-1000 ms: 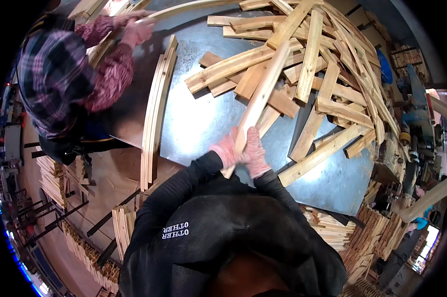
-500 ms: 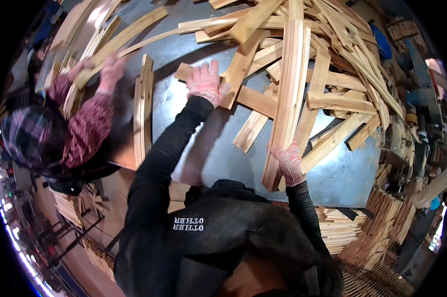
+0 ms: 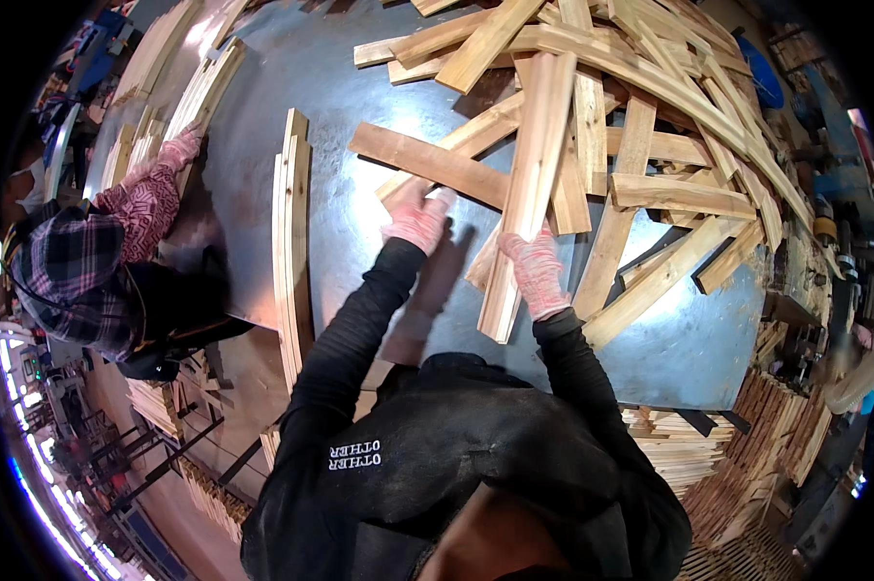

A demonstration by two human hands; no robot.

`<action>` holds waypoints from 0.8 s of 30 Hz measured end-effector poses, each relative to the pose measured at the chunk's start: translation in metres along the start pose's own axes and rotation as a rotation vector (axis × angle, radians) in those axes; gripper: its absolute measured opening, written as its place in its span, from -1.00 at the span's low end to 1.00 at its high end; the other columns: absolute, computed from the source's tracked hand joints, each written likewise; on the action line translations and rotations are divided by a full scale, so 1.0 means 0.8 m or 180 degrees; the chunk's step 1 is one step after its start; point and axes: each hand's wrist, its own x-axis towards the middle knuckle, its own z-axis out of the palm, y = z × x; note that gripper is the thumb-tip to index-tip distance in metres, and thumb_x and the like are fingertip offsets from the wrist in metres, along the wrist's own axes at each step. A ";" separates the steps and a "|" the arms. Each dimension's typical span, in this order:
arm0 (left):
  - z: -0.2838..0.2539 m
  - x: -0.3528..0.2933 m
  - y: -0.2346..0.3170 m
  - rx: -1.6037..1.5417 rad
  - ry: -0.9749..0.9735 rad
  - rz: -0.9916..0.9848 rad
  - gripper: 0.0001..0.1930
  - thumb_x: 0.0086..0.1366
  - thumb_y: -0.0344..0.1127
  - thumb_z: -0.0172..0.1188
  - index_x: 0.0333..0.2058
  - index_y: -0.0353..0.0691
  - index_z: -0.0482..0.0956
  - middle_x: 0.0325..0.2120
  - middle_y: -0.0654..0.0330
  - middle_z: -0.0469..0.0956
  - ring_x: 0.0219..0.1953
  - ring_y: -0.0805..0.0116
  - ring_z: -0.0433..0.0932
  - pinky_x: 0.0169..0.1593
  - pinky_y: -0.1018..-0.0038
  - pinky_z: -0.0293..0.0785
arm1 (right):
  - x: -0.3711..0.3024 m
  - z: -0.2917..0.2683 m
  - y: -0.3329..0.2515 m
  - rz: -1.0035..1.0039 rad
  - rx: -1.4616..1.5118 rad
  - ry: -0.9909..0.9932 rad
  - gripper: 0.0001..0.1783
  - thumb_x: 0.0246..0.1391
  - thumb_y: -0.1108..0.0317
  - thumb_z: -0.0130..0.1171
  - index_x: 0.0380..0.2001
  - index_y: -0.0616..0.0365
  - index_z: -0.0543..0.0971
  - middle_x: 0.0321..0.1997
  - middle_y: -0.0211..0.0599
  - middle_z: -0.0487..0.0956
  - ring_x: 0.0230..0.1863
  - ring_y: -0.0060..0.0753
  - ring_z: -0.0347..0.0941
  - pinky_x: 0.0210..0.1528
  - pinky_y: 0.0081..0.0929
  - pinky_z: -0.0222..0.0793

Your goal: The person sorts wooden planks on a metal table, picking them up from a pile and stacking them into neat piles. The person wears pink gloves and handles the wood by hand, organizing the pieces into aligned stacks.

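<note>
My right hand (image 3: 536, 274), in a pink-and-white knit glove, is closed round the near end of a small bundle of wooden strips (image 3: 531, 165). The bundle slants away from me across the heap. My left hand (image 3: 417, 223), gloved the same way, is just nearer than a darker flat board (image 3: 422, 163), its fingers stretched toward that board. Whether the fingertips touch it, I cannot tell. The darker board's right end meets the bundle. Behind and to the right spreads a loose heap of wooden slats (image 3: 640, 145), lying crosswise over each other.
A stack of strips (image 3: 293, 232) stands at my left on the metal table (image 3: 345, 82). Further left, a co-worker's gloved hand (image 3: 180, 147) rests on another row of strips (image 3: 204, 92). Stacked wood (image 3: 679, 445) lies below the table's near right edge.
My right hand and its bundle have moved a little left and away from me. My left hand has drawn nearer, off the boards it was over. The co-worker's long strip has been set down.
</note>
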 end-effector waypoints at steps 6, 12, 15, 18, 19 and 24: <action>0.038 -0.060 -0.002 -0.0865 -0.1021 -0.0537 -0.32 0.22 -0.08 0.31 0.17 -0.40 0.31 -0.06 0.08 0.55 -0.01 0.37 0.53 0.06 0.48 0.46 | 0.008 0.006 -0.049 -0.0758 -0.4165 -0.1276 0.04 -0.03 -0.37 0.12 0.34 0.16 0.20 0.24 0.11 0.39 0.26 0.07 0.32 0.26 -0.10 0.22; 0.002 -0.077 0.006 -0.1552 -0.0981 -0.0878 -0.55 0.18 -0.31 0.23 -0.01 -0.37 0.36 -0.39 0.07 0.55 -0.47 0.24 0.58 -0.32 0.35 0.59 | 0.124 -0.015 -0.018 -0.1647 -0.4325 0.1336 0.28 -0.33 -0.44 0.31 0.33 0.17 0.12 0.29 0.29 0.23 0.28 0.29 0.23 0.30 0.00 0.13; -0.009 -0.094 0.014 -0.1484 -0.1306 -0.0729 -0.53 0.15 -0.33 0.23 0.01 -0.40 0.37 -0.34 0.01 0.57 -0.38 0.18 0.61 -0.27 0.28 0.62 | 0.154 -0.060 -0.035 -0.0651 -0.4262 0.0955 0.07 -0.16 -0.14 0.34 0.32 0.13 0.10 0.16 0.25 0.34 0.14 0.30 0.35 0.15 0.01 0.32; -0.007 -0.118 -0.026 -0.1955 -0.1126 -0.0577 -0.54 0.17 -0.28 0.21 -0.02 -0.44 0.41 -0.31 -0.04 0.58 -0.33 0.11 0.63 -0.19 0.24 0.63 | 0.122 -0.046 -0.072 -0.0435 -0.4087 0.0522 -0.11 -0.07 0.09 0.30 0.28 0.07 0.13 0.06 0.22 0.41 0.04 0.29 0.43 0.04 -0.01 0.42; -0.001 -0.126 -0.038 -0.2071 -0.0849 -0.0459 -0.55 0.19 -0.26 0.22 -0.03 -0.45 0.41 -0.31 -0.04 0.58 -0.32 0.09 0.63 -0.18 0.23 0.63 | 0.093 -0.033 -0.095 -0.0395 -0.3938 0.0372 -0.16 -0.05 0.15 0.28 0.26 0.05 0.14 0.04 0.21 0.43 0.01 0.29 0.45 0.01 -0.02 0.45; 0.034 -0.104 -0.087 -0.0722 -0.0940 0.0235 -0.50 0.23 -0.06 0.31 -0.03 -0.33 0.47 -0.31 0.01 0.59 -0.29 0.14 0.63 -0.15 0.25 0.60 | -0.064 -0.030 -0.029 -0.0669 -0.3395 -0.0863 -0.01 -0.03 -0.01 0.29 0.38 0.13 0.09 0.05 0.16 0.43 0.03 0.14 0.46 0.10 -0.12 0.42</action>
